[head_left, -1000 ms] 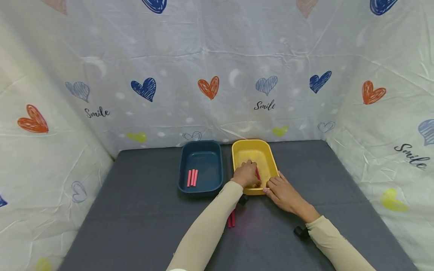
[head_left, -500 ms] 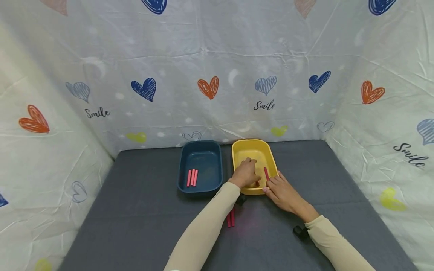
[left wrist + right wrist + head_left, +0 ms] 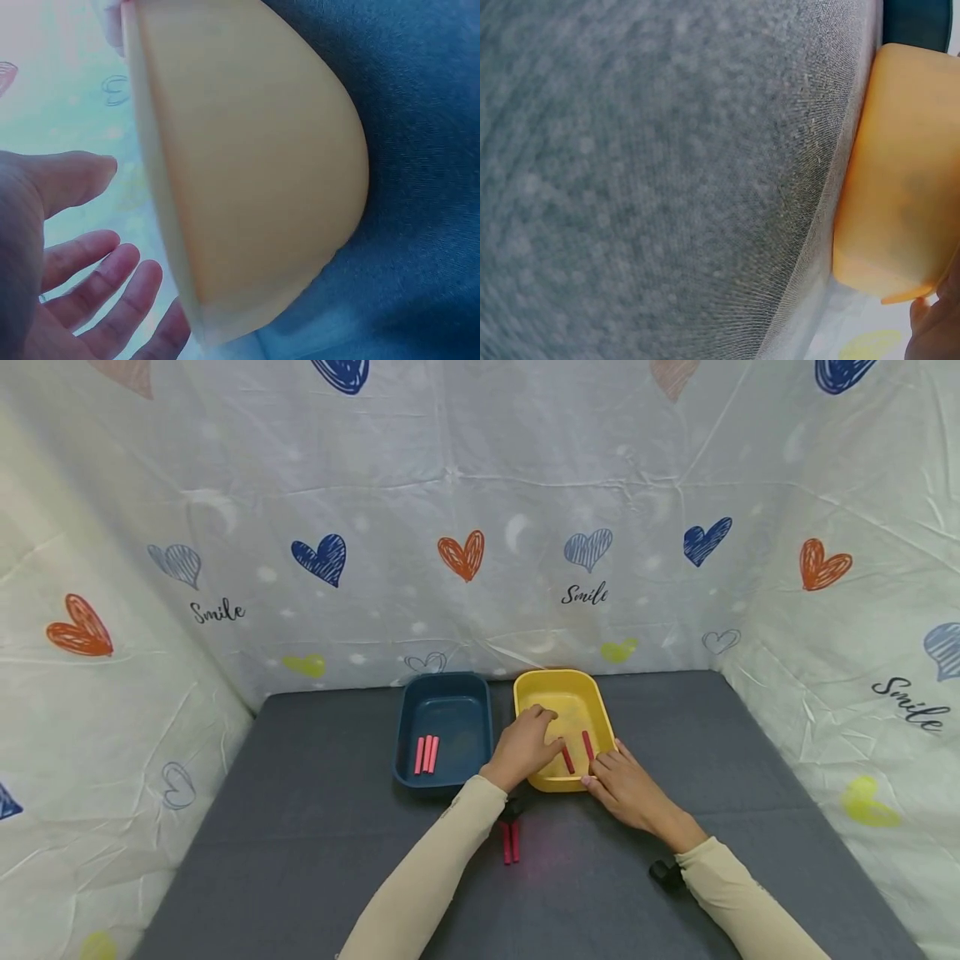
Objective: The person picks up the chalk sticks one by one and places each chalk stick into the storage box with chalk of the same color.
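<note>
My left hand (image 3: 521, 747) hovers over the left part of the yellow tray (image 3: 558, 681), thumb and fingers spread apart with nothing between them. In the left wrist view, the same left hand (image 3: 97, 292) shows relaxed fingers beside the yellow tray's outer wall (image 3: 255, 165). One slim red stick (image 3: 567, 759) lies in the tray close to the left thumb. A second red stick (image 3: 587, 744) lies to its right, its near end by the right fingers. My right hand (image 3: 633, 792) grips the tray's near right corner, fingers over the rim and thumb at the front.
A dark blue tray (image 3: 480, 702) stands left of the yellow one, with several pink sticks (image 3: 427, 755) lined up inside. Two red sticks (image 3: 511, 843) lie on the dark cloth before the trays. A printed curtain (image 3: 390, 577) hangs behind the table.
My left hand has let go of a red stick in the yellow tray and drawn back to the left. Two red sticks now show there. The right hand stays at its corner.
</note>
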The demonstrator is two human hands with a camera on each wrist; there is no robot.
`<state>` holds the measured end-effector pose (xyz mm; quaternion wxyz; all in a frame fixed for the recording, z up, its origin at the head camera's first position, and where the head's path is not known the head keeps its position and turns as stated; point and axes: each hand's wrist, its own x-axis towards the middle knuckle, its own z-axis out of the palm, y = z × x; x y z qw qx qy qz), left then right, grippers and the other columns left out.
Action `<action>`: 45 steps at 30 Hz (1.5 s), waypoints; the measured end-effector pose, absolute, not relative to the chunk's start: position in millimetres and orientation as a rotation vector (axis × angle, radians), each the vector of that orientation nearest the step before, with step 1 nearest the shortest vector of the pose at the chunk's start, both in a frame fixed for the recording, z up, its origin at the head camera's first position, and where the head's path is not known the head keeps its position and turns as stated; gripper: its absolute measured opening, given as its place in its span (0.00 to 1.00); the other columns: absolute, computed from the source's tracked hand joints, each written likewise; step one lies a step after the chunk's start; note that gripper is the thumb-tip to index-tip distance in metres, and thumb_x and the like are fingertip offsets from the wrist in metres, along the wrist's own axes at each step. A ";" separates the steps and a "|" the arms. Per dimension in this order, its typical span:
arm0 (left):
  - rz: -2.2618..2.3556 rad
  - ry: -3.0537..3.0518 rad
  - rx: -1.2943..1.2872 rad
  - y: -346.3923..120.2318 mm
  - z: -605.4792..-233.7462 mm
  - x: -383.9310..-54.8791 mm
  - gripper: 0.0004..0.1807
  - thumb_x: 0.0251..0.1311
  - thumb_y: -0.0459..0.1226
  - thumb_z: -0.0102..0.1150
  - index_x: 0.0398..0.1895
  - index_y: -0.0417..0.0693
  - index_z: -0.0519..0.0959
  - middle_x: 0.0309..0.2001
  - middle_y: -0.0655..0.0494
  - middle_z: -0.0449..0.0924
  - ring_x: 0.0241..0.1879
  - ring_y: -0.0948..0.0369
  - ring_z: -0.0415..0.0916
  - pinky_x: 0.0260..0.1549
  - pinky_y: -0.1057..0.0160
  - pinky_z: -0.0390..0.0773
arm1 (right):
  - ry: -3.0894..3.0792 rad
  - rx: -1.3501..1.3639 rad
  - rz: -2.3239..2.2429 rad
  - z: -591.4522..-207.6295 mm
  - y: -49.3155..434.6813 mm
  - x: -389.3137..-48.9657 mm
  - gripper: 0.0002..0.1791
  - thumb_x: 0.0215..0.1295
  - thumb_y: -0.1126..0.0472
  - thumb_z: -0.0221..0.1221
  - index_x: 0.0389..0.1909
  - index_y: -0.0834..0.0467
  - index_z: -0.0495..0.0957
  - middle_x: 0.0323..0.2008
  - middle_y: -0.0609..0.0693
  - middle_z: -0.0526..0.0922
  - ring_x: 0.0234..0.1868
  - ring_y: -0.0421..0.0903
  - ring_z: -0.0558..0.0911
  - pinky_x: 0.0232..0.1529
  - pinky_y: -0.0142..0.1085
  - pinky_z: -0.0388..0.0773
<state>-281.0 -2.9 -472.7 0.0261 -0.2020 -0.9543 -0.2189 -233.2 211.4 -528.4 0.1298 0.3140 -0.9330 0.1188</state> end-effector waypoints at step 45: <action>-0.730 -2.851 -0.676 -78.2 -475.3 -172.0 0.34 0.58 0.49 0.67 0.67 0.51 0.70 0.63 0.56 0.72 0.62 0.58 0.68 0.60 0.53 0.76 | -2.738 0.912 0.409 -529.2 213.1 -234.6 0.11 0.75 0.51 0.50 0.33 0.49 0.72 0.33 0.44 0.74 0.45 0.47 0.76 0.74 0.58 0.54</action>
